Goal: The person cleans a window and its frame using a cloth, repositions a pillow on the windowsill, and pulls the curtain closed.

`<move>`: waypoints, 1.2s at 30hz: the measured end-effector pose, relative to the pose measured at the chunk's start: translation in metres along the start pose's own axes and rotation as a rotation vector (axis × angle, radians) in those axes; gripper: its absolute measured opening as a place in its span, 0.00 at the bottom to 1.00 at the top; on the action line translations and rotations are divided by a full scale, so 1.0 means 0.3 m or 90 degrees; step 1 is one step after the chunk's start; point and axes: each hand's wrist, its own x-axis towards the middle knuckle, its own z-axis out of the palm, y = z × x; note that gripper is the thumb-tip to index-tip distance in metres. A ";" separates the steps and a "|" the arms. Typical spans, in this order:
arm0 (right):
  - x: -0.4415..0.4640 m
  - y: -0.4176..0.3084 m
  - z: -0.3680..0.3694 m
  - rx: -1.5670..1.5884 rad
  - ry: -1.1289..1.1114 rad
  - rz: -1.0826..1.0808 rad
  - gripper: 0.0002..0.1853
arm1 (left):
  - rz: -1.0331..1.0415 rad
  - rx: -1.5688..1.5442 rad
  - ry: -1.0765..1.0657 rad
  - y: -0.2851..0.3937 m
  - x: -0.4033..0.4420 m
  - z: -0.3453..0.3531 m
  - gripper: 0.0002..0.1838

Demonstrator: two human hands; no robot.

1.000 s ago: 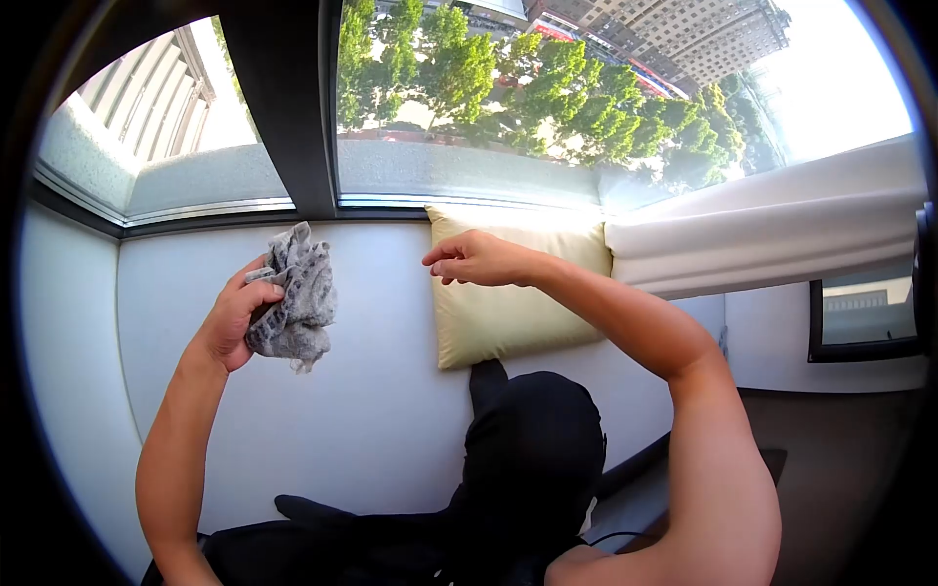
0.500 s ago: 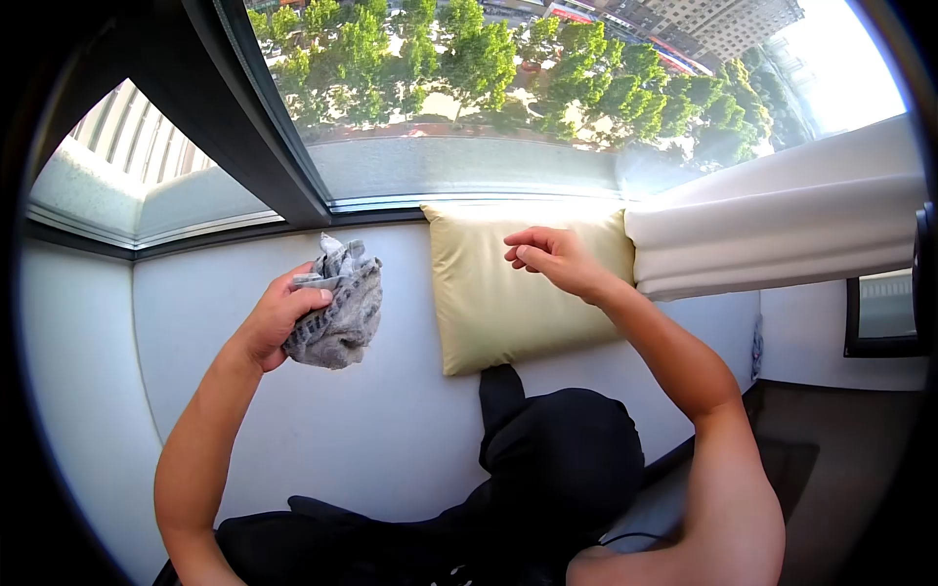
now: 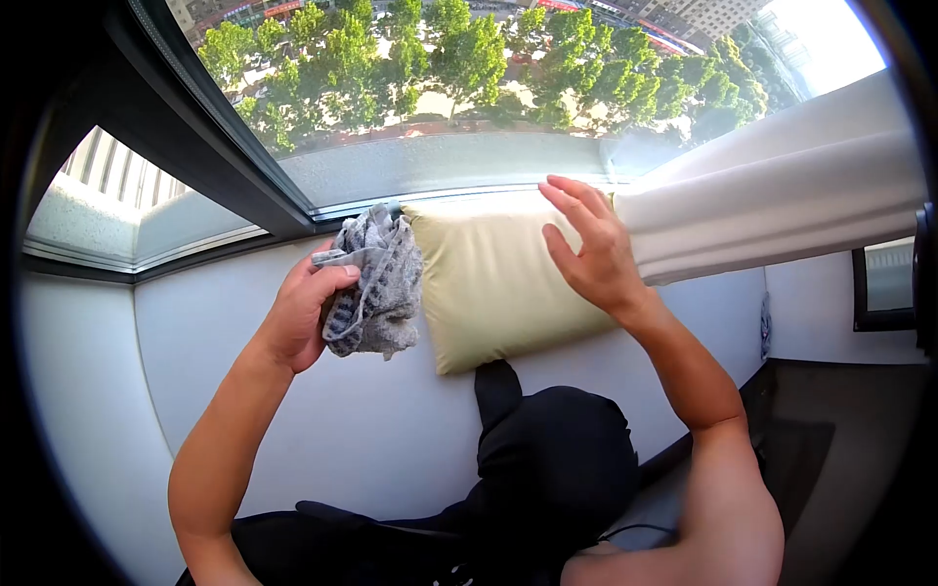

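A crumpled grey patterned cloth [image 3: 383, 283] is gripped in my left hand [image 3: 305, 305], thumb on top and fingers behind it. The cloth hangs above the white sill, and its right side overlaps the left edge of a pale yellow pillow [image 3: 489, 293]. My right hand [image 3: 591, 244] is raised over the pillow's right part, empty, with its fingers apart. The pillow lies flat against the window frame.
The white sill [image 3: 225, 391] runs under the window [image 3: 459, 171]. A white curtain [image 3: 772, 186] is bunched to the right of the pillow. My bent leg in black [image 3: 557, 459] rests in front, its foot touching the pillow. A dark-framed object [image 3: 887, 283] stands far right.
My left hand has moved right and slightly up with the cloth, nearer the pillow. My right hand has shifted right, and its fingers have spread and lifted.
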 end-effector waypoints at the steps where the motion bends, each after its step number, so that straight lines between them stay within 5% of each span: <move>1: 0.008 0.031 -0.075 -0.068 0.055 -0.029 0.20 | -0.012 0.006 0.012 -0.001 -0.007 -0.012 0.24; 4: -0.055 0.154 -0.173 -0.097 0.088 0.040 0.16 | -0.039 0.028 0.038 -0.031 -0.001 -0.069 0.24; 6: -0.113 0.237 -0.121 -0.099 -0.108 0.201 0.14 | -0.040 0.036 0.058 -0.052 0.006 -0.090 0.23; 8: -0.156 0.296 0.006 -0.110 -0.347 0.192 0.23 | -0.036 0.057 0.075 -0.067 0.004 -0.097 0.23; 10: -0.165 0.362 0.164 -0.134 -0.420 0.213 0.30 | -0.037 0.078 0.085 -0.064 -0.015 -0.090 0.23; 14: -0.204 0.522 0.327 -0.179 -0.303 0.238 0.35 | -0.055 0.152 0.106 -0.033 -0.109 -0.126 0.23; 26: -0.313 0.415 0.242 -0.146 -0.587 0.332 0.35 | -0.123 0.219 0.180 -0.057 -0.082 -0.229 0.17; 28: -0.334 0.443 0.271 -0.091 -0.486 0.300 0.30 | -0.137 0.240 0.189 -0.072 -0.048 -0.212 0.17; 30: -0.338 0.445 0.299 -0.074 -0.213 0.224 0.25 | -0.212 0.370 0.118 -0.113 0.007 -0.233 0.26; 31: -0.352 0.458 0.307 -0.065 -0.215 0.221 0.25 | -0.215 0.371 0.127 -0.127 0.023 -0.222 0.26; 33: -0.420 0.528 0.305 -0.112 -0.146 0.276 0.24 | -0.243 0.565 0.125 -0.160 0.067 -0.182 0.38; 36: -0.615 0.745 0.294 -0.076 -0.060 0.462 0.23 | -0.234 0.554 0.062 -0.276 0.171 -0.173 0.51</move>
